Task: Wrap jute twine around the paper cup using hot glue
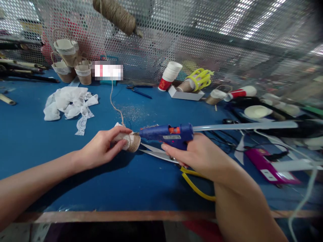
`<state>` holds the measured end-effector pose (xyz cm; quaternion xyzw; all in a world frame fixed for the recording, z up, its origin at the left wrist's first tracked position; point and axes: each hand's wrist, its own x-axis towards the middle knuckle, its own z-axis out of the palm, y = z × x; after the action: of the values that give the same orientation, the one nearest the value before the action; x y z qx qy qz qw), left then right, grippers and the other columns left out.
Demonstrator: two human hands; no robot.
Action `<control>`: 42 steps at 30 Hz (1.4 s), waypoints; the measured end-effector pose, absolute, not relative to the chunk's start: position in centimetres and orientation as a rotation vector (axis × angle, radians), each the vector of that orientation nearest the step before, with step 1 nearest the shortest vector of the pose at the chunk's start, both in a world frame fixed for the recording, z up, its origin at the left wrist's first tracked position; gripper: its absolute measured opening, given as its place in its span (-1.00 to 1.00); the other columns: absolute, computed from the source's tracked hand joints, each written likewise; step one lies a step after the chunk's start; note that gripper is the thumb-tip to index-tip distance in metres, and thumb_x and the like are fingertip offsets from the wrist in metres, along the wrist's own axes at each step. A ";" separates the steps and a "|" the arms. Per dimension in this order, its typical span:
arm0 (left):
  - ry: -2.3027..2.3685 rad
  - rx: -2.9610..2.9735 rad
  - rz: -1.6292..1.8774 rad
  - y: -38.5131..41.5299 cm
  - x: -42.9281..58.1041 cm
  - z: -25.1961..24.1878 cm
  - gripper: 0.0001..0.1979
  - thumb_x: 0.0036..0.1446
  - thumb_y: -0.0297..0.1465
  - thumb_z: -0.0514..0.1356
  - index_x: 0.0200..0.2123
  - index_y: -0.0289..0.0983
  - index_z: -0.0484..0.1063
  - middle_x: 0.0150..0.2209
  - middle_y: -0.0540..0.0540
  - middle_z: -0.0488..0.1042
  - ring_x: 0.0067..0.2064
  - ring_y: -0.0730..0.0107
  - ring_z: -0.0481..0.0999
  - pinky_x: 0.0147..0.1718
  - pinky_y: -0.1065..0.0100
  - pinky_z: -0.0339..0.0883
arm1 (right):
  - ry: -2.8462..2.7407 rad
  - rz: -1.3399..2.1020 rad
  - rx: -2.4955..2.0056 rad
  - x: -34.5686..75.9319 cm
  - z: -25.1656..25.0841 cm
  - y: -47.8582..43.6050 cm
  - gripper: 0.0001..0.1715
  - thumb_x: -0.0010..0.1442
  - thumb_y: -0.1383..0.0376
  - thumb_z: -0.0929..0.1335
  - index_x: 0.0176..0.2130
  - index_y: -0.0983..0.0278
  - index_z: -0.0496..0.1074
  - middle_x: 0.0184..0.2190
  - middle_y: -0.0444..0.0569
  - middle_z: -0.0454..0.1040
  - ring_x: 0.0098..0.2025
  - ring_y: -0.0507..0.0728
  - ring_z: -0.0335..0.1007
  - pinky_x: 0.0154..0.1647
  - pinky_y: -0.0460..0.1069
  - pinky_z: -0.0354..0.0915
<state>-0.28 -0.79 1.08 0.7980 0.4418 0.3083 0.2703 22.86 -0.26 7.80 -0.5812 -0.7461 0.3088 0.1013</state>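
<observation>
Pinching the twine-wrapped cup [135, 144], my left hand [104, 147] seemingly steadies it for the glue gun [160, 132] my right hand [203, 157] grips.

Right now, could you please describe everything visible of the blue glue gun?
The glue gun has a blue, plastic-looking body with an orange-red piece, a small red light and an unreadable pale label. A long translucent glue stick juts from its rear. The right hand grips its handle, holding it roughly level above the tabletop. Its nozzle points at the small cup in the left hand; whether they touch is unclear.
</observation>
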 end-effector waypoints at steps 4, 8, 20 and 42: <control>1.206 2.133 0.818 -0.7 -0.2 1.0 -0.71 0.16 -0.36 -0.01 -0.06 -0.31 0.27 -0.25 -0.09 0.50 -0.32 0.39 0.48 -0.37 0.44 0.30 | -2.221 0.899 -1.700 23.0 7.8 -0.5 -0.64 0.02 0.11 0.28 -0.67 0.22 0.22 -0.78 -0.20 0.22 -0.70 -0.01 0.15 -0.66 -0.09 0.14; 1.218 2.136 0.824 -0.7 -0.3 1.0 -0.70 0.17 -0.35 -0.02 -0.06 -0.31 0.28 -0.33 -0.07 0.51 -0.43 0.45 0.44 -0.45 0.47 0.26 | -2.239 0.866 -1.638 23.0 7.8 -0.6 -0.70 0.01 0.15 0.28 -0.64 0.20 0.20 -0.79 -0.22 0.17 -0.72 -0.01 0.08 -0.65 -0.08 0.13; 1.226 2.117 0.812 -0.7 -0.4 1.0 -0.69 0.17 -0.32 -0.03 -0.06 -0.32 0.27 -0.40 -0.04 0.49 -0.52 0.50 0.36 -0.52 0.48 0.22 | -2.266 0.876 -1.585 22.8 8.1 -0.7 -0.84 -0.02 0.20 0.26 -0.53 0.20 0.34 -0.70 -0.16 0.28 -0.64 0.03 0.20 -0.56 -0.07 0.22; 1.236 2.081 0.799 -0.9 -0.2 1.2 -0.70 0.17 -0.33 -0.02 -0.06 -0.30 0.27 -0.30 -0.08 0.51 -0.27 0.35 0.48 -0.35 0.43 0.31 | -2.198 0.872 -1.712 22.8 7.7 -0.4 -0.62 0.02 0.16 0.30 -0.71 0.22 0.19 -0.79 -0.20 0.25 -0.71 -0.02 0.18 -0.64 -0.11 0.16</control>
<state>-0.21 -0.87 1.21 0.7808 0.4639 0.2998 0.2921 22.83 -0.37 7.66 -0.5828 -0.7482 0.2969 0.1112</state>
